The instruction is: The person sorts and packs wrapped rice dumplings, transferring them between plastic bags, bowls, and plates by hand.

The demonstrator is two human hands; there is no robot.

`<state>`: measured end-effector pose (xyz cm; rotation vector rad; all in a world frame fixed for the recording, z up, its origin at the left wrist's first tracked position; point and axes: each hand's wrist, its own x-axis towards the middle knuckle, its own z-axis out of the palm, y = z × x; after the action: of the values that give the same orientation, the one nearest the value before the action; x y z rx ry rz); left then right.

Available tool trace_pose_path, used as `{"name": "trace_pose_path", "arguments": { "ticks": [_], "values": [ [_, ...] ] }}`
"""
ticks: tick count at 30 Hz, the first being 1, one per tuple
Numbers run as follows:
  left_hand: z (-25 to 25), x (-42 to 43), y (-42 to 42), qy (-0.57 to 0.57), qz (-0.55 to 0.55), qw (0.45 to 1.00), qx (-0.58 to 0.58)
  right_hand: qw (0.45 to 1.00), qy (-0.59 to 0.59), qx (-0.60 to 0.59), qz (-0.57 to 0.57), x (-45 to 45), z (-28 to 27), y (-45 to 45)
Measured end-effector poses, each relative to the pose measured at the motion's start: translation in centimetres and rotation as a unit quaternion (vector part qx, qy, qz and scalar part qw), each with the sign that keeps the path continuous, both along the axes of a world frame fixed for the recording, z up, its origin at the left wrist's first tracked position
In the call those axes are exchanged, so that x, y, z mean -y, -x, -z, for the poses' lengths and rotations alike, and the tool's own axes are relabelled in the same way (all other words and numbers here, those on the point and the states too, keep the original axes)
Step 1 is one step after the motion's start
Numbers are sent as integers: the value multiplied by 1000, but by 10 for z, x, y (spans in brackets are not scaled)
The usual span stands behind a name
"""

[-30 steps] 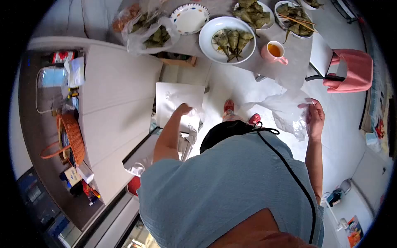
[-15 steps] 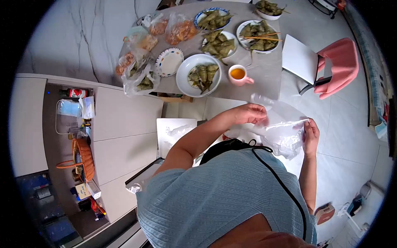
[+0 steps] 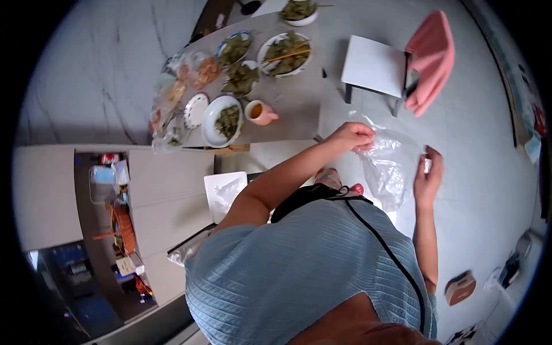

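A clear plastic bag (image 3: 386,172) hangs in front of my body. Its upper left edge is pinched between the fingers of my left hand (image 3: 355,137). On the other side my right hand (image 3: 428,169) has its fingers closed on the bag's right edge. The bag looks thin and wrinkled, and I cannot see anything inside it. A pink mug (image 3: 261,113) of orange-brown liquid stands at the table edge, beyond my left hand. Near it is a white bowl (image 3: 210,123) with leaf-wrapped bundles (image 3: 228,121).
The grey table (image 3: 296,118) bears more leaf-filled plates, chopsticks, an edged plate (image 3: 196,111) and bags (image 3: 204,70). A white-seated chair (image 3: 374,66) with pink cloth (image 3: 431,60) stands beyond. At left are a white stool (image 3: 210,190) with plastic on it and cabinet shelves.
My left hand has come over from the white stool to the bag and now grips its edge. The view has turned, so the table appears further left.
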<state>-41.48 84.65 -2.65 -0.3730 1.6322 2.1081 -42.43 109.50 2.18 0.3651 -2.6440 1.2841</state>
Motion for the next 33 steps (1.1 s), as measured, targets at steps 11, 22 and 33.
{"name": "trace_pose_path", "arguments": {
  "ticks": [11, 22, 33],
  "values": [
    [23, -112, 160, 135, 164, 975, -66, 896, 276, 341, -62, -55, 70, 129],
    [20, -163, 402, -318, -65, 931, 166, 531, 816, 220, -61, -220, 2, 236],
    [-47, -364, 546, 207, 199, 932, -223, 971, 58, 18, 231, -336, 30, 384]
  ]
}}
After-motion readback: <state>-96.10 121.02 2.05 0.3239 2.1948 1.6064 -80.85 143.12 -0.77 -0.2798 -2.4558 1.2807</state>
